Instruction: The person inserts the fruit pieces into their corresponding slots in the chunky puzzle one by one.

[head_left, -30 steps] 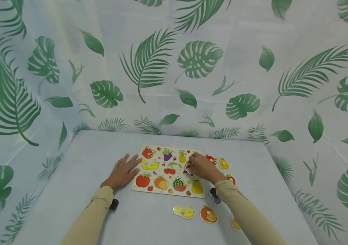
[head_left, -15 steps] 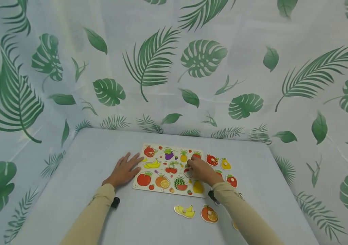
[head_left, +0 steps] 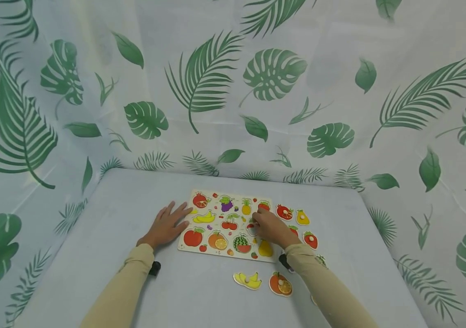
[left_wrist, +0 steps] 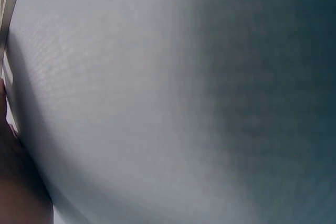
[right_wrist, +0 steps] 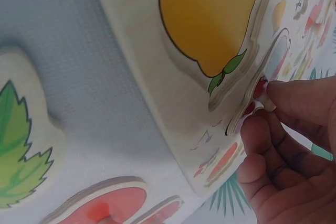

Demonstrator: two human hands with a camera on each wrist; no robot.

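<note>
A fruit puzzle board (head_left: 215, 253) lies on the white table. My left hand (head_left: 166, 228) rests with fingers spread at its left edge; only part of this hand (left_wrist: 21, 187) shows in the left wrist view. Over the right part of the board, my right hand (head_left: 273, 228) pinches the small knob (right_wrist: 269, 103) of a red fruit puzzle piece (right_wrist: 260, 87) between thumb and fingers. That piece is at a recess in the board, beside the yellow pear picture (right_wrist: 210, 14). Fingers hide much of it, so I cannot tell whether it sits flat.
Loose knobbed pieces lie right of and below the board: a pomegranate (head_left: 284, 212), a pear (head_left: 303, 217), a strawberry (head_left: 310, 240), bananas (head_left: 247, 280) and an orange (head_left: 281, 284). Others are partly covered by my right sleeve (head_left: 323, 282). A leaf-print curtain (head_left: 212, 136) stands behind.
My right hand has shifted slightly left and nearer with the red piece, then stayed nearly still. My left hand keeps its place on the board. The head view has shifted slightly.
</note>
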